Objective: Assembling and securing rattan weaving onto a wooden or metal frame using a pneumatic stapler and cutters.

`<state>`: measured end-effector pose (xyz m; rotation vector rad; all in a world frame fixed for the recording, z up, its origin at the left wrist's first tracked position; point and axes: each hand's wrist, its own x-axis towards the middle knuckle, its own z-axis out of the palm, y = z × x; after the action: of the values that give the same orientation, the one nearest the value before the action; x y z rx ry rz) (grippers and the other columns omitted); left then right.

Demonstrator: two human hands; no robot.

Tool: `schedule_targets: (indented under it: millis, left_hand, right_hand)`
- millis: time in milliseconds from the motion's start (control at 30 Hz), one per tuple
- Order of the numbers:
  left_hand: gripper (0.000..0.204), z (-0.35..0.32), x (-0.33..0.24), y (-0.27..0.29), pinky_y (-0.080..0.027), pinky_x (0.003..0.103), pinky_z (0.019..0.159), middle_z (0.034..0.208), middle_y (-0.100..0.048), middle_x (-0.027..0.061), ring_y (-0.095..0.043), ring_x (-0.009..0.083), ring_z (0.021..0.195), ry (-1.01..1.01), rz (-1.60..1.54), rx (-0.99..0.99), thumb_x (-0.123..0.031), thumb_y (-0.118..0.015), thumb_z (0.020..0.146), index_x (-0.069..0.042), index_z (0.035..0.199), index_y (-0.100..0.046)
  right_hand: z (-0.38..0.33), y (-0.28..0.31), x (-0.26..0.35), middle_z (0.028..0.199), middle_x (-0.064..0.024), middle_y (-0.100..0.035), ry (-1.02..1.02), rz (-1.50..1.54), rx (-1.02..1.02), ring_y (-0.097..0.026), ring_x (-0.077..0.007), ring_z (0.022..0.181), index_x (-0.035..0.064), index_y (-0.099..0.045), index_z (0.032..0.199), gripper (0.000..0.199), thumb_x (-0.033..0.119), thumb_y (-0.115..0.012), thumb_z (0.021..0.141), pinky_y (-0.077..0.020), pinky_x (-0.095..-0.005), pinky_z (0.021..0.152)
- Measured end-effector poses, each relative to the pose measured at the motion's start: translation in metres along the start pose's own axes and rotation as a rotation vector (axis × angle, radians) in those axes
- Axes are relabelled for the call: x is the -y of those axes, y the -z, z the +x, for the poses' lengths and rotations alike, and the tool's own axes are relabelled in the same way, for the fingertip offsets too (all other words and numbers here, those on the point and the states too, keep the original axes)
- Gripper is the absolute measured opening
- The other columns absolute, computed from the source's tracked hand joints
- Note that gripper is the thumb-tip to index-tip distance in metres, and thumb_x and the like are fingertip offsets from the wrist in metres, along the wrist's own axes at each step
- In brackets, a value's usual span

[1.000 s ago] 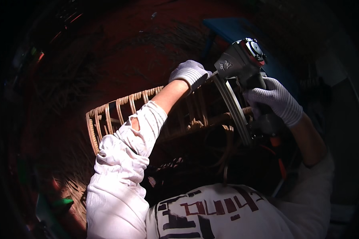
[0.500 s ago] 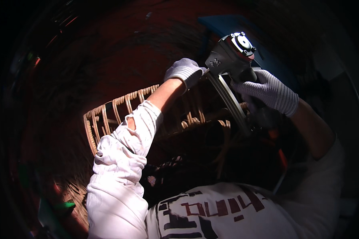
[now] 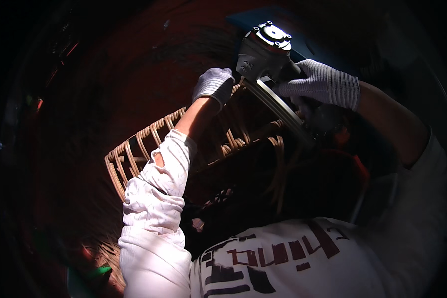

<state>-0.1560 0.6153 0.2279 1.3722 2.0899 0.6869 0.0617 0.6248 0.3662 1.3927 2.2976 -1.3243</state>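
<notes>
Gloved hands operate at opposite sides of the nailer: the right hand (image 3: 325,85) is closed around the handle of the dark pneumatic nailer (image 3: 263,59); the left hand (image 3: 213,84) is curled closed on the upper rail of the rattan frame (image 3: 234,144). Nailer head sits at the rail, just right of the left hand; whether it makes contact cannot be determined. Frame extends leftward beneath the left forearm. Beyond the nailer is a blue surface (image 3: 239,20).

cane frame (image 3: 173,118) partly hidden behind the left arm (image 3: 196,119), white shirt (image 3: 308,265) cut off below, gray tool's (image 3: 263,62) low end blurry
</notes>
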Motion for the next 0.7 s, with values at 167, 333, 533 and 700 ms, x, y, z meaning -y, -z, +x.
schedule_targets:
  millis: [167, 333, 533, 700]
  left_hand:
    - [0.042, 0.001, 0.020, -0.014, -0.047, 0.048, 0.098, 0.125, -0.063, 0.0183, -0.059, 0.0388, 0.115, -0.275, 0.278, -0.030, -0.036, -0.042, 0.097, -0.009, 0.110, -0.071]
    - [0.041, -0.010, -0.006, -0.022, -0.049, 0.048, 0.093, 0.110, -0.068, 0.0163, -0.062, 0.0382, 0.106, -0.204, 0.073, -0.075, -0.038, -0.041, 0.096, -0.013, 0.098, -0.073]
    - [0.039, -0.028, -0.073, -0.022, -0.052, 0.042, 0.078, 0.090, -0.071, 0.0135, -0.068, 0.0339, 0.089, -0.111, 0.127, -0.135, -0.052, -0.063, 0.087, -0.014, 0.094, -0.071]
    - [0.033, -0.018, -0.117, -0.050, -0.048, 0.043, 0.064, 0.071, -0.064, 0.0153, -0.063, 0.0351, 0.068, -0.176, 0.125, -0.226, -0.044, -0.065, 0.089, -0.012, 0.083, -0.067]
  right_hand:
    - [-0.003, -0.015, -0.024, 0.065, -0.0027, -0.062, 0.081, 0.083, -0.032, -0.063, -0.0104, 0.052, 0.0018, -0.062, 0.078, 0.035, 0.033, -0.073, 0.089, -0.0549, -0.0261, 0.051]
    - [-0.030, 0.020, -0.095, 0.066, -0.0036, -0.063, 0.175, 0.416, -0.142, -0.064, -0.0121, 0.054, 0.0028, -0.063, 0.085, 0.037, 0.037, -0.075, 0.086, -0.0564, -0.0270, 0.054]
    - [-0.079, 0.135, -0.188, 0.067, -0.0073, -0.064, 0.056, 0.468, -0.582, -0.063, -0.0183, 0.054, 0.0018, -0.064, 0.086, 0.036, 0.036, -0.073, 0.085, -0.0535, -0.0327, 0.054]
    - [-0.054, 0.219, -0.317, 0.112, -0.0216, -0.068, -0.287, -0.307, -0.789, -0.067, -0.0329, 0.102, 0.0006, -0.059, 0.123, 0.059, 0.035, -0.073, 0.077, -0.0521, -0.0397, 0.091]
